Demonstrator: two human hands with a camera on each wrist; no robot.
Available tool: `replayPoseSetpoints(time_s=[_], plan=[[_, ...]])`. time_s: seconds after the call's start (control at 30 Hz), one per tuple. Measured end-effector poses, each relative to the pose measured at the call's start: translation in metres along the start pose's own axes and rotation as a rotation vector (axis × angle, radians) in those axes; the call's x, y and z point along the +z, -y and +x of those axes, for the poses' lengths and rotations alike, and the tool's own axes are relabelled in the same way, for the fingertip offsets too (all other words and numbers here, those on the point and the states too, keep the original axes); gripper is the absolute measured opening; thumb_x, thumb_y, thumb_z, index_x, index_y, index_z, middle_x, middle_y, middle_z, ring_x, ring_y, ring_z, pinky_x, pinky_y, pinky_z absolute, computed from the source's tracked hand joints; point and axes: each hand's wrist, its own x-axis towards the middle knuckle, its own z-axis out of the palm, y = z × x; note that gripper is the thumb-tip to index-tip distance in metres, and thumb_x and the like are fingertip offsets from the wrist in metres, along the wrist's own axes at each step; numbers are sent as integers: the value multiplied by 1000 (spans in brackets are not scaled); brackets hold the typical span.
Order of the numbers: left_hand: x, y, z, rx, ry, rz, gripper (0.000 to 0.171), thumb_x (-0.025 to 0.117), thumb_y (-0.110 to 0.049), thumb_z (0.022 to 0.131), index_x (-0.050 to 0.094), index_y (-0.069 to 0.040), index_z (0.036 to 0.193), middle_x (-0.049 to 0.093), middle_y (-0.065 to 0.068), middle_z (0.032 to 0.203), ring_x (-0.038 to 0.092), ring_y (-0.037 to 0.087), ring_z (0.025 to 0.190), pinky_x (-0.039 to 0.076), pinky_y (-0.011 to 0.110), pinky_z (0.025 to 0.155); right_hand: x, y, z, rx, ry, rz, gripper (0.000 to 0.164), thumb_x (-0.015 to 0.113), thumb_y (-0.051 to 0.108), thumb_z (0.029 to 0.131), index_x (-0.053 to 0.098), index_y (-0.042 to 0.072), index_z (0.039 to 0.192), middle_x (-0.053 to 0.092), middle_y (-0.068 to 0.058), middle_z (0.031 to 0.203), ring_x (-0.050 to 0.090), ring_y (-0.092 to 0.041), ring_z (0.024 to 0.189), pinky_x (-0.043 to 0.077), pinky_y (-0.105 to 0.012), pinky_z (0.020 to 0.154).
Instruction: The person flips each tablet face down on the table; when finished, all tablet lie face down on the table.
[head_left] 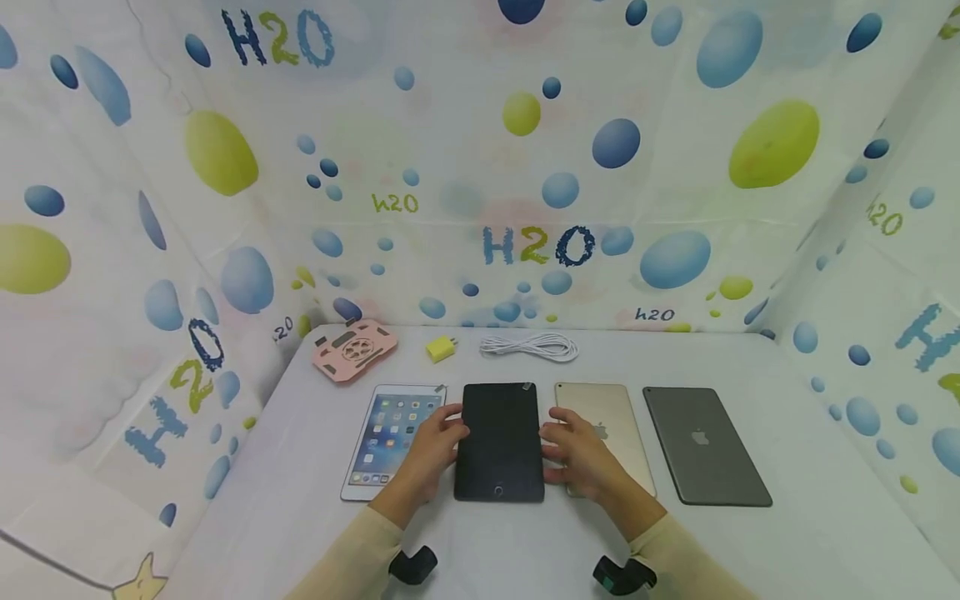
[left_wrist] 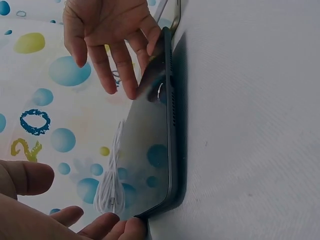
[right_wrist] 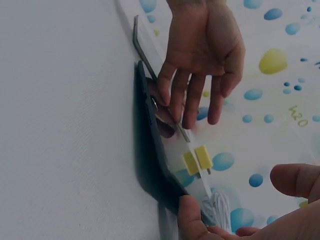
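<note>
A black tablet [head_left: 498, 442] with a dark screen and a round home button lies face up between my two hands. My left hand [head_left: 437, 442] touches its left edge with the fingers, the thumb held away from it in the left wrist view. My right hand [head_left: 581, 454] is at the right edge, fingers spread and loosely bent, thumb raised. Under my left hand's side is a white tablet [head_left: 386, 433] with a lit home screen. Partly hidden by my right hand, a gold tablet [head_left: 600, 400] lies back up.
A grey tablet [head_left: 705, 446] lies back up at the right. Along the rear of the white table [head_left: 795, 433] are a pink slotted stand [head_left: 355, 350], a yellow charger plug [head_left: 441, 348] and a coiled white cable [head_left: 530, 346]. Patterned cloth [head_left: 450, 150] walls the table in.
</note>
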Motion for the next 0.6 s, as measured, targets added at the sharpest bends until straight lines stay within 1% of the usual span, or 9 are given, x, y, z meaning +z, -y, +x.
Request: replayPoseSetpoints(time_s=[0.07, 0.17, 0.27, 0.33, 0.4, 0.5, 0.6], plan=[[0, 1, 0, -3, 13, -24, 52, 53, -15, 101, 43, -4, 151, 48, 24, 148, 47, 40, 137, 39, 60, 113, -1, 0, 1, 11, -7, 23, 58, 55, 17, 102, 32, -2, 152, 52, -25, 139, 63, -32, 109, 57, -38, 77], [-1, 0, -1, 5, 32, -72, 50, 51, -13, 102, 43, -1, 150, 49, 26, 145, 46, 43, 138, 40, 59, 113, -2, 1, 2, 15, 4, 63, 51, 55, 15, 101, 39, -6, 144, 64, -17, 121, 66, -23, 97, 54, -33, 75], [-1, 1, -1, 10, 38, -97, 49, 51, -12, 102, 44, 0, 148, 52, 26, 143, 46, 45, 138, 42, 58, 111, -3, 0, 3, 8, 34, 104, 41, 52, 11, 101, 46, -8, 137, 70, -8, 108, 68, -19, 92, 54, -32, 76], [-1, 0, -1, 12, 45, -99, 49, 51, -12, 101, 45, 0, 148, 52, 26, 143, 45, 46, 139, 43, 58, 110, -2, 0, 4, 1, 57, 128, 36, 50, 8, 101, 50, -9, 133, 72, -5, 104, 69, -18, 91, 55, -33, 77], [-1, 0, -1, 11, 58, -88, 50, 52, -13, 101, 45, -1, 149, 51, 25, 145, 44, 46, 140, 43, 58, 110, -1, -1, 5, -5, 71, 153, 35, 48, 4, 101, 52, -9, 134, 73, -4, 104, 69, -18, 91, 56, -34, 77], [-2, -4, -1, 5, 91, -48, 52, 53, -16, 101, 45, -3, 150, 48, 24, 149, 43, 44, 141, 41, 59, 112, 1, -1, 6, -17, 100, 201, 37, 46, -1, 101, 51, -12, 136, 72, -3, 104, 68, -18, 92, 57, -34, 78], [-2, -7, -2, -3, 139, 10, 53, 54, -18, 101, 45, -5, 152, 43, 23, 154, 40, 43, 143, 38, 60, 114, 4, 0, 7, -24, 115, 251, 38, 44, -3, 101, 52, -13, 136, 72, -3, 103, 67, -18, 91, 57, -34, 77]])
